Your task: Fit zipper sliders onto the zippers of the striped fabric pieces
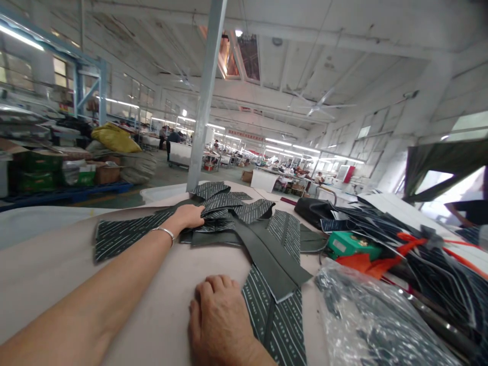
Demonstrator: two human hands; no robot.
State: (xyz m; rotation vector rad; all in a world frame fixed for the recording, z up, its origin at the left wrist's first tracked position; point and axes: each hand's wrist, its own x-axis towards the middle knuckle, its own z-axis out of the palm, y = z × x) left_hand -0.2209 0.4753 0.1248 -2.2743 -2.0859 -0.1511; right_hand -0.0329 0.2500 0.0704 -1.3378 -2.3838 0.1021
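Note:
My left hand (191,216) reaches far across the table, its fingers closed on the edge of dark striped fabric pieces (221,206) in a loose pile. A bracelet circles that wrist. My right hand (223,317) rests palm down on the pale tabletop (168,290), fingers lying together on the surface, holding nothing. Just right of it lies a long striped fabric panel (284,325) with printed white lettering. A plain dark strip (270,254), apparently the reverse side of the cloth, lies diagonally over it. Another striped piece (122,236) spreads left beneath my left forearm.
To the right lie a clear plastic bag (366,320) with dark contents, a green box-like object (351,245), orange strips (409,246) and heaped dark cloth strips (450,274). A metal post (206,96) rises beyond the table. A person's arm (459,213) shows at far right.

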